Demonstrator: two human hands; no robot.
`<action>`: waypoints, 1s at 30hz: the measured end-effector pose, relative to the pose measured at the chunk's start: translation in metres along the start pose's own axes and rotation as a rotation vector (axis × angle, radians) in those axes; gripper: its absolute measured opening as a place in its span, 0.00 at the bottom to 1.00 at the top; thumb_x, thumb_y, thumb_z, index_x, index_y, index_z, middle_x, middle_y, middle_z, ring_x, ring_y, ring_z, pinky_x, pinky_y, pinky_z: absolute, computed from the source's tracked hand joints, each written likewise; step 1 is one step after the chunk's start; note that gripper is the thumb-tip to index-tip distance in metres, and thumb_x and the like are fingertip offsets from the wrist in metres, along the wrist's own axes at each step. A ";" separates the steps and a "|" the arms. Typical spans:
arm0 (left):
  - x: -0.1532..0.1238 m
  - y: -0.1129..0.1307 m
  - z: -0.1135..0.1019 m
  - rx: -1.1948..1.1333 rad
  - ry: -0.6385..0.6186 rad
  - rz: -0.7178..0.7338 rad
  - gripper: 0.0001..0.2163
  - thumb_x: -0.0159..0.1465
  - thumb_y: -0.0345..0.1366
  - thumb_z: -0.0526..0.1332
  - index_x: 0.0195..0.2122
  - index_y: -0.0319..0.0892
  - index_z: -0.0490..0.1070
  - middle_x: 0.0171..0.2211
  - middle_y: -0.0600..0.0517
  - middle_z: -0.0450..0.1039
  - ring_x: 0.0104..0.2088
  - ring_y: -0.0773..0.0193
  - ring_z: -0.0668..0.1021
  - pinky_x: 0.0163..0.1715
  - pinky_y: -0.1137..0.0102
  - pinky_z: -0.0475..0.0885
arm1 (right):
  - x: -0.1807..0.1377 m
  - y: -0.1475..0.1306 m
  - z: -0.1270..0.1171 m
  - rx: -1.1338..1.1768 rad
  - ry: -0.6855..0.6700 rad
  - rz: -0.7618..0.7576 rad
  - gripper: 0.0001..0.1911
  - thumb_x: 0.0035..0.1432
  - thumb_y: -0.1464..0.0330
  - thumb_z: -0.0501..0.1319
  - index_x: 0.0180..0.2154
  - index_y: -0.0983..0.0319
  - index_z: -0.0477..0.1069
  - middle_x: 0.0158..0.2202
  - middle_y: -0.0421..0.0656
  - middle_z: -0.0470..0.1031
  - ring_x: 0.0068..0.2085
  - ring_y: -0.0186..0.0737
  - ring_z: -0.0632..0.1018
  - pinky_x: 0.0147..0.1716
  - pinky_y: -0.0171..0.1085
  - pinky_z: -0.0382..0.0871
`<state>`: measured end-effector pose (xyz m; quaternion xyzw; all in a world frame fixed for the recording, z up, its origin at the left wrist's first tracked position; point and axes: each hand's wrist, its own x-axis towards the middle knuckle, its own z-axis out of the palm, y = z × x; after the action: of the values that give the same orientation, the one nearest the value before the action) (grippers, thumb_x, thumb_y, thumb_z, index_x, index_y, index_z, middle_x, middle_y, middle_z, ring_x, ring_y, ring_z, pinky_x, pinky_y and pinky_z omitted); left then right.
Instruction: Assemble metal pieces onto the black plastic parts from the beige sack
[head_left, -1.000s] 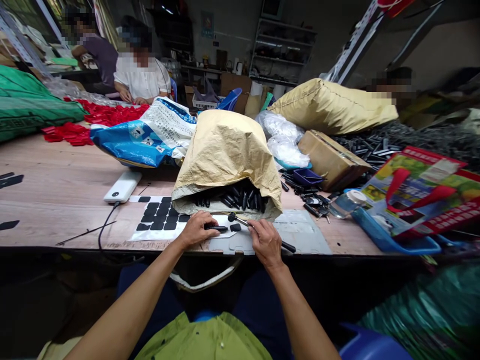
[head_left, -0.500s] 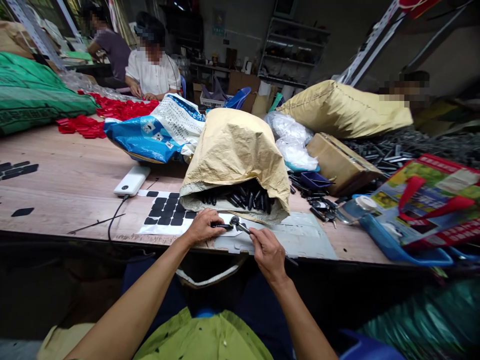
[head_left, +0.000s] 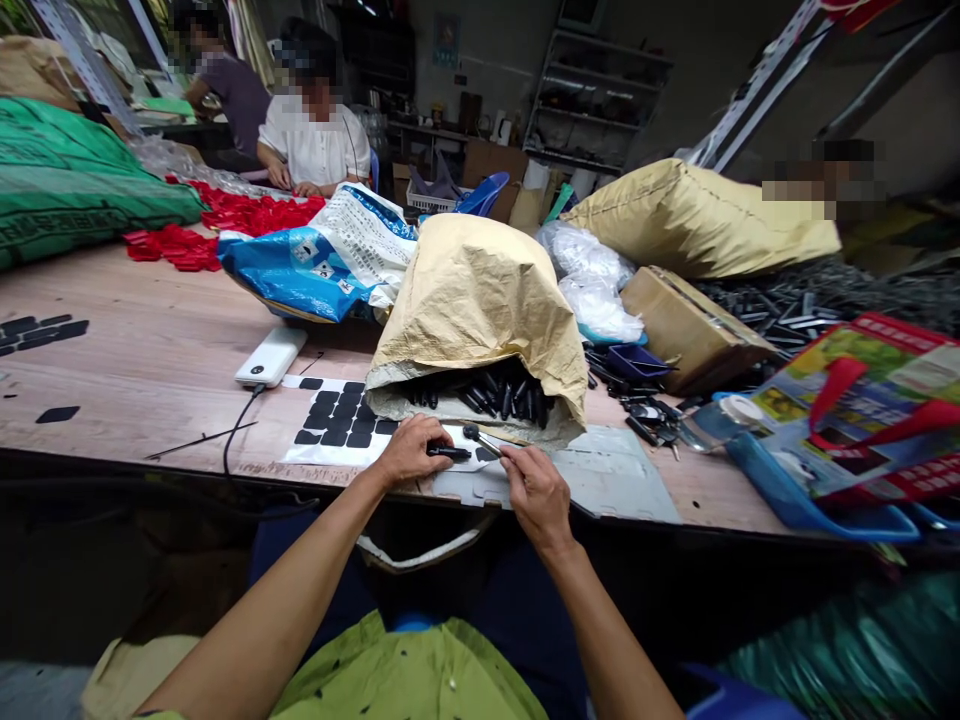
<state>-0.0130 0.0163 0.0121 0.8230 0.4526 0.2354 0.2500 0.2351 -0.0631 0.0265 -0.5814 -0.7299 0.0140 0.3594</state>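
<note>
My left hand (head_left: 415,450) is closed around a black tube-like piece (head_left: 452,453), whose end sticks out to the right above the table's front edge. My right hand (head_left: 538,492) grips a thin metal-shafted tool (head_left: 486,442) with a dark rounded head, which hovers just beyond the tip of the black piece. What kind of tool it is, I cannot tell. Beyond both hands lies a tan woven sack (head_left: 480,300), its mouth facing me, full of black tube-like pieces (head_left: 504,396). A white sheet (head_left: 307,456) with rounded black patches (head_left: 346,418) is left of my left hand.
A grey board (head_left: 622,475) covers the table edge at right. A white power bank (head_left: 271,357) with a black cable lies left. Further right are a wooden box (head_left: 694,330), a jar (head_left: 720,420) and a blue tray (head_left: 825,508) with a colourful bag. Co-workers (head_left: 313,140) sit beyond.
The tool's rounded head has shifted slightly away from me, and more of the black piece shows past my left fingers. The whole view has drifted a little.
</note>
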 end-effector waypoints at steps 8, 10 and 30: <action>0.000 -0.003 -0.002 -0.086 0.020 -0.032 0.09 0.52 0.31 0.67 0.35 0.44 0.75 0.36 0.53 0.76 0.42 0.57 0.74 0.45 0.64 0.65 | 0.002 0.035 0.012 -0.145 0.053 -0.010 0.09 0.67 0.67 0.59 0.43 0.57 0.79 0.38 0.43 0.77 0.40 0.43 0.72 0.43 0.40 0.64; 0.000 -0.004 -0.002 -0.103 0.032 -0.034 0.09 0.51 0.30 0.66 0.35 0.43 0.74 0.36 0.53 0.75 0.41 0.57 0.74 0.45 0.64 0.65 | 0.000 0.036 0.016 -0.155 0.065 0.002 0.08 0.66 0.67 0.60 0.42 0.57 0.78 0.37 0.42 0.77 0.40 0.43 0.71 0.42 0.40 0.62; -0.002 0.001 -0.005 -0.082 -0.002 -0.042 0.08 0.52 0.31 0.65 0.34 0.44 0.73 0.34 0.54 0.75 0.40 0.58 0.72 0.43 0.64 0.65 | -0.003 0.030 0.016 -0.195 0.048 0.016 0.08 0.66 0.68 0.59 0.44 0.58 0.77 0.38 0.43 0.75 0.42 0.45 0.70 0.43 0.41 0.60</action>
<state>-0.0166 0.0147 0.0165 0.8026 0.4595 0.2478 0.2887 0.2514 -0.0493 0.0001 -0.6197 -0.7141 -0.0682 0.3185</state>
